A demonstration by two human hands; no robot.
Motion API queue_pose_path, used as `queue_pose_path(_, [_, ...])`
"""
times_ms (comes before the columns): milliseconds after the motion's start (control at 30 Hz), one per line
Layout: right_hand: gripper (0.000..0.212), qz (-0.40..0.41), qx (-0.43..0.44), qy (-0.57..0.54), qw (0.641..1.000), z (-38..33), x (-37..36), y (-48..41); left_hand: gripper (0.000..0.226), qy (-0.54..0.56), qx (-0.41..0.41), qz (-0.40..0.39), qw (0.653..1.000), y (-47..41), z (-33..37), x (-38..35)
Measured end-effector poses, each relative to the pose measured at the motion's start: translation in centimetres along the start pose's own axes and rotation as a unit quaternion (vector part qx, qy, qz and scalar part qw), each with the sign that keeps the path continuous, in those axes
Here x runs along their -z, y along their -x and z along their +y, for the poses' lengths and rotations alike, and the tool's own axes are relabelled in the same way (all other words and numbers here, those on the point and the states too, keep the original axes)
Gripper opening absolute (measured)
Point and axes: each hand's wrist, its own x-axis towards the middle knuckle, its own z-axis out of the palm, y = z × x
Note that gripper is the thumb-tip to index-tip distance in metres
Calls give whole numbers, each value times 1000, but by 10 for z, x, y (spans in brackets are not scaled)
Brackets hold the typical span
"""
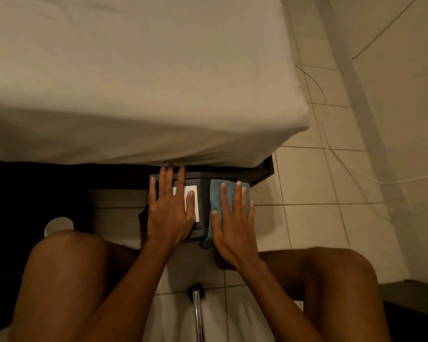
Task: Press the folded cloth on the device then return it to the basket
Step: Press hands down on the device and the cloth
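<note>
A dark boxy device [203, 193] stands on the tiled floor just in front of the bed. A folded blue cloth [216, 193] lies on its right part, with one end drooping over the near edge. My right hand [232, 218] lies flat on the cloth, fingers spread and pointing toward the bed. My left hand [169, 208] rests flat on the device's left part, partly covering a white label [194, 193]. No basket is in view.
A bed with a pale sheet [146, 82] fills the upper view, on a dark frame [262, 171]. A white cable [344, 161] trails over the tiles at right. My bare knees frame the bottom. A metal rod [198, 314] and a white round lid [59, 225] lie nearby.
</note>
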Motion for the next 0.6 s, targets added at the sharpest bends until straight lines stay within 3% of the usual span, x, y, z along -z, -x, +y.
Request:
queue_pose_path(167, [69,30,-14,12,999,-17,0,-37,63,-15,-6,-2,1000,1,0,1])
queue_pose_path(333, [62,11,49,4,999,-9,1,-22,61,-7,-1,2,1000,0,0,0])
queue_pose_path(600, [61,26,59,17,998,-10,-6,-21,62,31,-11,3,999,7,-3,2])
